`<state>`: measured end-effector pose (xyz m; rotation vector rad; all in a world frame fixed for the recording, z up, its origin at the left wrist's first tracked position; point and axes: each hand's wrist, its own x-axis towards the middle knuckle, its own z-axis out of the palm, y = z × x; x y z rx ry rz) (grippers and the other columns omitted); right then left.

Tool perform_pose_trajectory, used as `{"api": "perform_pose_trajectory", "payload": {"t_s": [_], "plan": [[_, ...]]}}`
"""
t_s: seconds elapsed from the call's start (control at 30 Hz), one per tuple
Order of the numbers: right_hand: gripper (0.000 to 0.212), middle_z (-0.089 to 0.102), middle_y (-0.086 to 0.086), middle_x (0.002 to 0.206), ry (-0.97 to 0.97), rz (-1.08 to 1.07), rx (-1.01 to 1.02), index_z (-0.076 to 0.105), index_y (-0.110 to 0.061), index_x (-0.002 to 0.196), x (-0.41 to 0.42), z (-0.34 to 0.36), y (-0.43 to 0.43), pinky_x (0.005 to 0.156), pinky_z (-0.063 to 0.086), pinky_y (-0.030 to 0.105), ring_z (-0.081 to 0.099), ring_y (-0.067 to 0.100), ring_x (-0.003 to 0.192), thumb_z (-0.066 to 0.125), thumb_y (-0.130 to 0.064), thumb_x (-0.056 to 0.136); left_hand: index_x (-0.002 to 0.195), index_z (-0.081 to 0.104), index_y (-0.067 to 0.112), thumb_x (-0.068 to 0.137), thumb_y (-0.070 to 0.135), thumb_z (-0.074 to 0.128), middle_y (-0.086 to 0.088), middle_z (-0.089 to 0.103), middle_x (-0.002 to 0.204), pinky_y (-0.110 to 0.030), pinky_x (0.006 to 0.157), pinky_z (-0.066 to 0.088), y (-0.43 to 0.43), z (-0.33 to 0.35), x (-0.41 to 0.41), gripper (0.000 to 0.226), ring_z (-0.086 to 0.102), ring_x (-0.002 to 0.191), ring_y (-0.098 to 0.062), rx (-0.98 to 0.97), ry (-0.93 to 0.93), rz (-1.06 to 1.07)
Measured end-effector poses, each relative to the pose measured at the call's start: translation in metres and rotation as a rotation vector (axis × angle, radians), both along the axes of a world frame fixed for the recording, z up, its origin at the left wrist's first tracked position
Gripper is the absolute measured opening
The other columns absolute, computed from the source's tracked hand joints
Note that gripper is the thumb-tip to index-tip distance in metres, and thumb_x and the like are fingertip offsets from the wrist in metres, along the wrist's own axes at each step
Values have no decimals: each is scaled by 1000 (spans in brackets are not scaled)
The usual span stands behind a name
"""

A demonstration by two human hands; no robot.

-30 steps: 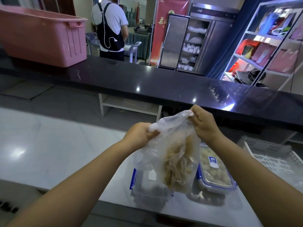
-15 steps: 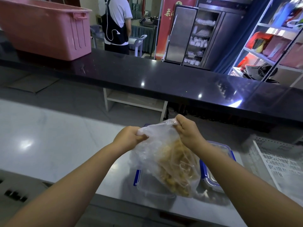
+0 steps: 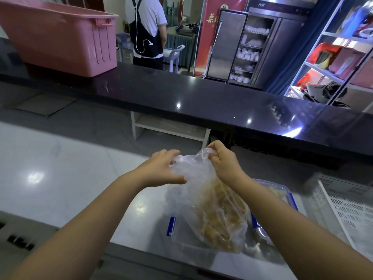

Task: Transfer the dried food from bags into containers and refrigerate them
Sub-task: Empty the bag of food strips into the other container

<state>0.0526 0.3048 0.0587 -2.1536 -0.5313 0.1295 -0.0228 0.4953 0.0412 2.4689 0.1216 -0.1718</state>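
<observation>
I hold a clear plastic bag (image 3: 210,211) of tan dried strips above the steel counter. My left hand (image 3: 161,168) grips the bag's crumpled top on its left side. My right hand (image 3: 224,161) pinches the top edge on the right. Under the bag stands a clear container with blue clips (image 3: 177,237); its inside is mostly hidden by the bag. A second blue-rimmed container (image 3: 282,190) with pale food pieces sits just right of it, partly behind my right forearm.
A white perforated crate (image 3: 347,209) stands at the right. A black raised ledge (image 3: 201,102) runs across ahead, with a pink tub (image 3: 60,39) on its left. Beyond it a person (image 3: 147,31) stands, beside a steel cabinet (image 3: 242,45) and shelves (image 3: 343,57).
The bag has come lower and its top is bunched together. My hands have moved closer to each other, and my left hand now spreads over the crumpled plastic.
</observation>
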Motion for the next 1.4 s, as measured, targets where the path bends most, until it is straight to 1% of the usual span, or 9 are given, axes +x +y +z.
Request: {"api": "perform_pose_trajectory", "payload": {"t_s": [0.13, 0.33, 0.5, 0.73, 0.83, 0.93, 1.03, 1.17, 1.4], "plan": [[13, 55, 5, 79, 4, 17, -34, 52, -12, 93, -1, -1, 4, 58, 40, 29, 45, 16, 65, 40, -13, 97, 141, 28, 38, 68, 57, 71, -1, 20, 146, -44, 106, 31, -23, 4, 6, 87, 17, 137, -24, 151, -154, -4], [6, 55, 0, 84, 14, 56, -64, 51, -18, 89, -4, -1, 1, 67, 44, 28, 50, 17, 76, 48, -16, 94, 93, 66, 23, 87, 31, 62, 5, 62, 86, -42, 78, 56, -51, -7, 22, 11, 62, 86, -20, -302, -260, 131], [25, 56, -4, 102, 62, 61, -90, 52, -23, 112, -6, -6, -31, 83, 51, 29, 56, 13, 93, 60, -19, 88, 70, 60, 29, 91, 29, 52, 4, 63, 71, -41, 69, 50, -43, -20, 23, 23, 60, 75, -25, -369, -279, 211], [39, 51, -4, 116, -1, -107, -195, 58, -24, 119, -23, -52, -91, 91, 31, 22, 42, 15, 116, 65, -30, 80, 76, 63, 17, 77, 40, 49, -2, 65, 73, -42, 68, 49, -21, -29, 18, 27, 60, 73, -28, -435, -252, 350], [42, 52, -3, 114, 48, -124, -57, 63, -33, 103, -34, -66, -94, 91, 34, 19, 46, 9, 110, 69, -47, 64, 84, 63, 12, 76, 41, 48, -12, 68, 82, -49, 74, 52, -19, -31, 16, 33, 63, 80, -34, -414, -241, 362], [23, 55, 1, 108, 42, -195, 40, 66, -29, 79, -31, -74, -88, 82, 36, 3, 52, 11, 103, 78, -11, 71, 87, 63, 6, 83, 36, 51, -17, 68, 87, -49, 74, 52, -20, -35, 16, 32, 62, 80, -37, -403, -240, 365], [29, 59, 1, 96, 26, -291, 90, 65, -28, 64, -28, -78, -84, 80, 44, 19, 58, 10, 89, 73, -2, 74, 87, 61, 0, 90, 25, 53, -20, 66, 90, -45, 71, 49, -20, -44, 16, 26, 58, 76, -34, -381, -224, 365], [16, 63, 5, 76, 80, -320, 220, 64, -17, 71, -26, -70, -82, 66, 49, 26, 55, 7, 63, 65, -10, 85, 87, 64, 1, 91, 25, 53, -17, 67, 89, -48, 77, 51, -18, -50, 12, 26, 62, 83, -36, -395, -184, 366], [21, 53, 3, 72, 83, -303, 388, 54, -14, 74, -17, -34, -80, 63, 43, 30, 49, 16, 68, 50, -13, 94, 81, 59, -5, 87, 29, 53, -15, 58, 79, -32, 71, 39, -20, -52, 9, 36, 49, 77, -17, -490, -153, 311]]}}
